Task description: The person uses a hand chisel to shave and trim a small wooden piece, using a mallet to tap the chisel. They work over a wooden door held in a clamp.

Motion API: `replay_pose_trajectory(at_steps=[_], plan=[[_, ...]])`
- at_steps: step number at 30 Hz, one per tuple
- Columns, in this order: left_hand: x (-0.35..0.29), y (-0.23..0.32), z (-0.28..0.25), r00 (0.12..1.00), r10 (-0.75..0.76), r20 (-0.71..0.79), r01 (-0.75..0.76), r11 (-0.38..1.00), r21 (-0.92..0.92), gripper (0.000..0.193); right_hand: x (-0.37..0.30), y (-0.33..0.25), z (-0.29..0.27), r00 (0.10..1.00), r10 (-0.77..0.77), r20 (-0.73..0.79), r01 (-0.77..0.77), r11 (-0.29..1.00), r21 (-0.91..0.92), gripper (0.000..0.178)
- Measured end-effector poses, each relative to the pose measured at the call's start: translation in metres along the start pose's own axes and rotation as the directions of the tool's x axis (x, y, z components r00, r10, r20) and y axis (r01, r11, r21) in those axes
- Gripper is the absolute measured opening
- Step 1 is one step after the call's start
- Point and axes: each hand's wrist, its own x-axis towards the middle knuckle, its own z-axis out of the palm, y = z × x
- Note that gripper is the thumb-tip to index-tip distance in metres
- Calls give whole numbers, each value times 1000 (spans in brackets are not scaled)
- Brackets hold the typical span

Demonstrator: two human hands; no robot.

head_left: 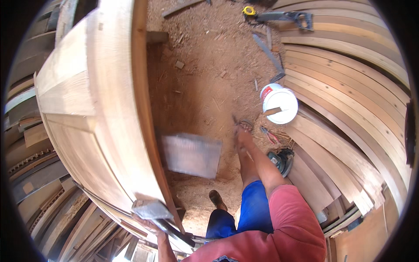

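Fingers of the left hand (147, 224) lie against the underside of a grey block-shaped head (152, 210) with a straight black bar (174, 232); they are partly hidden, so how tightly they close cannot be told. The bar's long axis slants from these fingers toward the person's body and to the right, across the near corner of a large pale wooden panelled frame (115, 87). That frame points lengthwise away from the left fingers, its long reddish-brown side edge just to their right. Beyond this edge, between the two hands, runs a stretch of sawdust-covered floor (196, 105), with a blurred grey rectangular sheet (192, 155) over its nearer part.

Across that stretch, the right hand (242, 136) reaches low beside a foot; whether its fingers are open or gripping cannot be told. Right of those fingers are red-handled pliers (271, 136) and, nearer the body, a dark green and black power tool (283, 161). Just beyond them to the right stands a round white bucket (286, 98) topped by a brown wooden stick (272, 112). Farther off lies a black-handled saw (279, 17); stacked long planks (349, 83) bound the right side.
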Motion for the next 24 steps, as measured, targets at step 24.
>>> replay_pose_trajectory(at_steps=[24], plan=[[-55, 4, -63, 974, 135, -183, -181, 948, -261, 27, -354, -144, -346, 972, 173, -158, -41, 787, 615, 12]])
